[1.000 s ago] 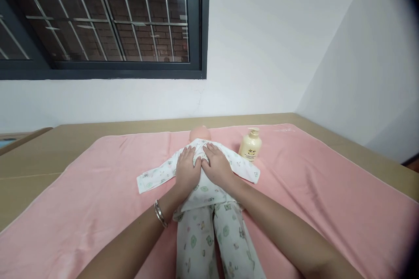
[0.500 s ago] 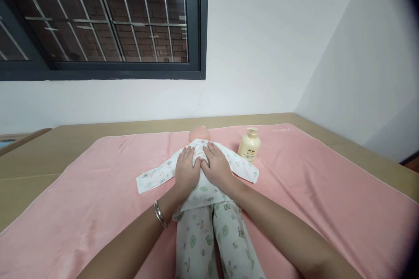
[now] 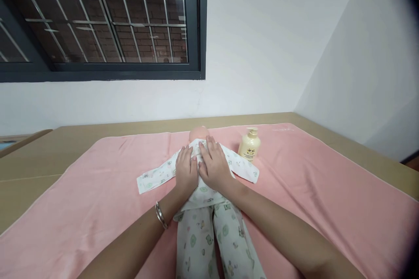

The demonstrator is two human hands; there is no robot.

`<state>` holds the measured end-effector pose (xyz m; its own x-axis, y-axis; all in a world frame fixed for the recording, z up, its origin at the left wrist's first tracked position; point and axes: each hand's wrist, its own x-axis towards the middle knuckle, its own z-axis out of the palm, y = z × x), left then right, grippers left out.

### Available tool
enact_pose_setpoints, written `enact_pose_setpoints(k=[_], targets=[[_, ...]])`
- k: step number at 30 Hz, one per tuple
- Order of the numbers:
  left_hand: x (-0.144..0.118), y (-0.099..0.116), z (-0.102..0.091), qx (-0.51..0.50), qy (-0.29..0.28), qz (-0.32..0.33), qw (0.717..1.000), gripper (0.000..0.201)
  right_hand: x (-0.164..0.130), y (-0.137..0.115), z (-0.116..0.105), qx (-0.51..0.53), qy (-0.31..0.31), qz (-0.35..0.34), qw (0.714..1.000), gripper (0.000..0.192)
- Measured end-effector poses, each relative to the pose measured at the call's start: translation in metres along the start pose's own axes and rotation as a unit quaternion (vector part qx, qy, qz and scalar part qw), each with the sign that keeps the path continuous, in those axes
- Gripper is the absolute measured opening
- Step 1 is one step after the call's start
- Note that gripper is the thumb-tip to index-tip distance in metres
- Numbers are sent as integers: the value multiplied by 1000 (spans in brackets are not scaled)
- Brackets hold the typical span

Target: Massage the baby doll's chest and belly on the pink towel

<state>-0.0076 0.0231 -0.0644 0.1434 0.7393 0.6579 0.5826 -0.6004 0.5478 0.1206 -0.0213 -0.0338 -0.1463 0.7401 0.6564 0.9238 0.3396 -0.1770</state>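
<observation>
A baby doll (image 3: 198, 133) lies on a pink blanket with its head toward the wall; its face does not show. It wears a white patterned top (image 3: 204, 192), sleeves spread to both sides, and matching trousers (image 3: 198, 239). My left hand (image 3: 186, 170) rests flat on the left side of the doll's torso, fingers stretched out. Beside it, my right hand (image 3: 214, 163) lies on the right side of the chest with its fingers extended, reaching a little higher. Both palms press on the top, and neither hand grasps anything.
The pink blanket (image 3: 108, 209) covers much of a wooden surface (image 3: 39, 157). To the right of the doll stands a cream pump bottle (image 3: 249, 144), close to the right sleeve. Behind are a white wall (image 3: 255, 52) and a dark-framed, barred window (image 3: 108, 22).
My right hand has slid slightly up toward the doll's neck, its fingers pointing more upward. The left hand stays almost in place. Doll and bottle have not moved.
</observation>
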Motion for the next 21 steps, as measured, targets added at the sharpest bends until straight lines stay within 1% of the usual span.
enact_pose_setpoints(k=[4,5,8,9,10,13,14,17,18,21], targets=[[0,-1,0,-5,0,-4,1000,43,0,1,2,27,-65,-10,997,49],[1,-1,0,-5,1,-4,1000,43,0,1,2,30,-65,-10,997,48],[1,-2,1,-7,5,-5,1000,42,0,2,3,20,-14,-7,1000,51],[1,-2,2,-7,6,-6,1000,42,0,2,3,18,-6,-8,1000,53],[1,-2,2,-6,5,-6,1000,43,0,1,3,20,-11,-11,1000,53],[1,-2,2,-5,1,-6,1000,43,0,2,2,33,-53,-17,998,51],[1,-2,2,-5,0,-7,1000,42,0,2,2,34,-53,-18,998,51],[1,-2,1,-9,1,-7,1000,41,0,2,1,24,-19,-18,999,58],[1,-2,1,-9,1,-6,1000,41,0,2,1,22,-20,-19,999,58],[2,-2,1,-8,4,-8,1000,40,1,1,1,20,-71,-12,997,51]])
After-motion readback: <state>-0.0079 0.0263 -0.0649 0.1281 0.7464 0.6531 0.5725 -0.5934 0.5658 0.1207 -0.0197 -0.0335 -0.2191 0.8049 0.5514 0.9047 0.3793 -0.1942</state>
